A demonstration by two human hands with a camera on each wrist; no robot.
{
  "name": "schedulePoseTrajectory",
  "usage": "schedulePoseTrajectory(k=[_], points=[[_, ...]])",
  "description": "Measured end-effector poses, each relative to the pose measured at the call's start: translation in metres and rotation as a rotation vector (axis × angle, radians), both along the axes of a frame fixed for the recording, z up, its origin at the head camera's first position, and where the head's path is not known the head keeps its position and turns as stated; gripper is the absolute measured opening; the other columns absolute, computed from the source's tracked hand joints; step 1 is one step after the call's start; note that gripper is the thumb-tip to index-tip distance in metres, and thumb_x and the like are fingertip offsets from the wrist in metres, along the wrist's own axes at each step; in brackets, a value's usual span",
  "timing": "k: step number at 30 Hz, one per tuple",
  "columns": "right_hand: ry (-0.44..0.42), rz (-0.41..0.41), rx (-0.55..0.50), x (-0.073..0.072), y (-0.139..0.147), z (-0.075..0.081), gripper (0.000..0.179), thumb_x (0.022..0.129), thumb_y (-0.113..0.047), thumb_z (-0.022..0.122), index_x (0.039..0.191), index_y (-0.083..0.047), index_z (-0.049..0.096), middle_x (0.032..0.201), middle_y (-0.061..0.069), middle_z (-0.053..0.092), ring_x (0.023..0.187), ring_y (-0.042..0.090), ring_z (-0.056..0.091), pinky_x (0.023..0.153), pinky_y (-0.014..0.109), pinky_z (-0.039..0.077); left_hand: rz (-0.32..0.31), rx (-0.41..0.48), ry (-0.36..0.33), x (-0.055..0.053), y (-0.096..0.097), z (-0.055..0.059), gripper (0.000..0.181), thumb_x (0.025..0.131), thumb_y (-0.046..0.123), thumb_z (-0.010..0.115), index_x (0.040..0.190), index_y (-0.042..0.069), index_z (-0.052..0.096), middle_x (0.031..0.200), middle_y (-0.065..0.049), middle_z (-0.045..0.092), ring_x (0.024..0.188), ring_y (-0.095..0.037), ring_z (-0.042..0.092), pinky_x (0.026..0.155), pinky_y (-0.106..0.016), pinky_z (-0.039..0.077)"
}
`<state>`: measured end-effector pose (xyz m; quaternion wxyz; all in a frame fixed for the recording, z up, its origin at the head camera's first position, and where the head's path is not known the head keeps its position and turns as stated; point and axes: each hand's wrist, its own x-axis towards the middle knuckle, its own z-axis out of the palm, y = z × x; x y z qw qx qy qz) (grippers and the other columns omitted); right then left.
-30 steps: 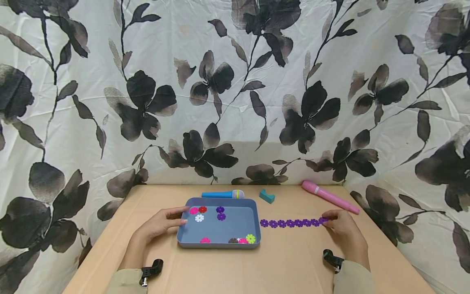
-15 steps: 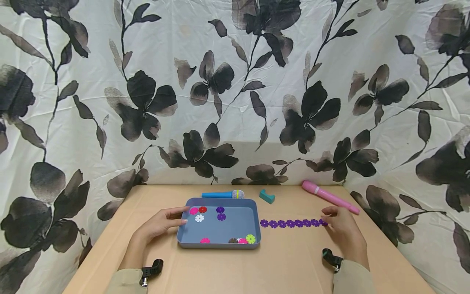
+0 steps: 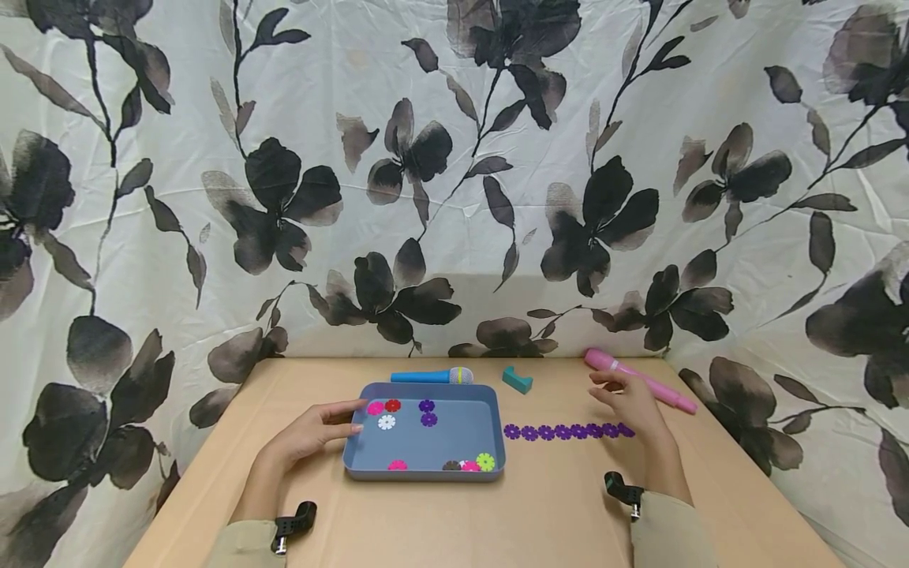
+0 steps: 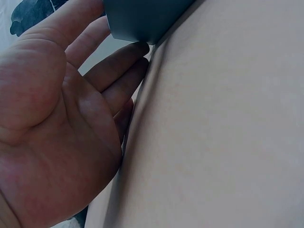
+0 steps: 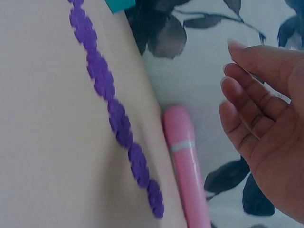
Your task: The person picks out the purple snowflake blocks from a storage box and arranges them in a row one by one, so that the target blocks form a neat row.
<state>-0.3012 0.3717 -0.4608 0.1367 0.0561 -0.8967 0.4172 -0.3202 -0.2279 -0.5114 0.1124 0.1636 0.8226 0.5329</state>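
My left hand (image 3: 308, 432) rests at the left side of a grey-blue tray (image 3: 465, 426), thumb and fingers extended to its rim. In the left wrist view the tray's corner (image 4: 142, 21) meets the fingertips of that hand (image 4: 61, 109). Right of the tray, a row of linked purple flower-shaped discs (image 3: 562, 431) lies on the table. My right hand (image 3: 632, 401) is raised over the row's right end, fingers loosely bent and holding nothing. The right wrist view shows the purple row (image 5: 118, 123) well apart from the hand (image 5: 270, 123).
Inside the tray lie two purple discs (image 3: 428, 420) and several others in pink, red, white, brown and lime. Behind it is a blue toy microphone (image 3: 422, 378). A teal piece (image 3: 517, 380) and a pink toy microphone (image 3: 663, 392) lie at the table's back, before a floral cloth.
My right hand has let go of the purple row's right end, then lifted and moved left and away from me. The row stays in place. My left hand and the tray have not moved.
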Motion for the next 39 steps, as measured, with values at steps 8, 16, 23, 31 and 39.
schedulePoseTrajectory(k=[8, 16, 23, 31, 39], points=[[0.025, 0.084, -0.044, -0.006, -0.032, 0.006, 0.027, 0.099, -0.016, 0.072, 0.124, -0.005, 0.073, 0.119, 0.015, 0.074, 0.1, 0.021, 0.064, 0.078, 0.024, 0.055, 0.006, 0.007, -0.008, 0.001, 0.0, 0.001, 0.059, 0.094, 0.03, 0.078, 0.149, 0.016, 0.059, 0.159, -0.013, 0.05, 0.153, -0.034, 0.038, 0.126, -0.054, 0.028], [0.018, 0.186, -0.182, -0.011, -0.064, 0.013, 0.03, 0.099, -0.018, 0.073, 0.126, -0.005, 0.073, 0.121, 0.018, 0.072, 0.099, 0.021, 0.065, 0.078, 0.027, 0.057, -0.01, 0.007, -0.008, -0.001, 0.001, 0.002, 0.059, 0.096, 0.028, 0.076, 0.151, 0.015, 0.057, 0.162, -0.015, 0.046, 0.155, -0.037, 0.032, 0.128, -0.058, 0.024], [0.024, 0.244, -0.179, -0.017, -0.097, 0.011, 0.029, 0.096, -0.019, 0.076, 0.124, -0.008, 0.074, 0.123, 0.016, 0.073, 0.1, 0.024, 0.066, 0.081, 0.03, 0.057, -0.006, 0.013, -0.012, 0.0, 0.001, 0.001, 0.059, 0.096, 0.027, 0.077, 0.15, 0.015, 0.058, 0.161, -0.015, 0.047, 0.155, -0.037, 0.034, 0.127, -0.057, 0.025], [0.05, 0.272, -0.194, -0.02, -0.14, 0.007, 0.027, 0.096, -0.014, 0.076, 0.121, -0.007, 0.073, 0.112, 0.017, 0.073, 0.092, 0.019, 0.065, 0.075, 0.026, 0.056, -0.003, 0.016, -0.013, 0.0, 0.001, 0.0, 0.059, 0.095, 0.027, 0.077, 0.15, 0.014, 0.058, 0.159, -0.014, 0.049, 0.154, -0.035, 0.036, 0.127, -0.056, 0.025], [0.036, 0.334, -0.148, -0.021, -0.18, 0.002, 0.034, 0.094, -0.013, 0.078, 0.127, -0.008, 0.072, 0.125, 0.011, 0.071, 0.109, 0.028, 0.068, 0.092, 0.039, 0.059, -0.003, 0.022, -0.016, 0.001, 0.001, 0.0, 0.059, 0.096, 0.027, 0.077, 0.15, 0.014, 0.057, 0.16, -0.015, 0.048, 0.154, -0.037, 0.035, 0.127, -0.057, 0.025]])
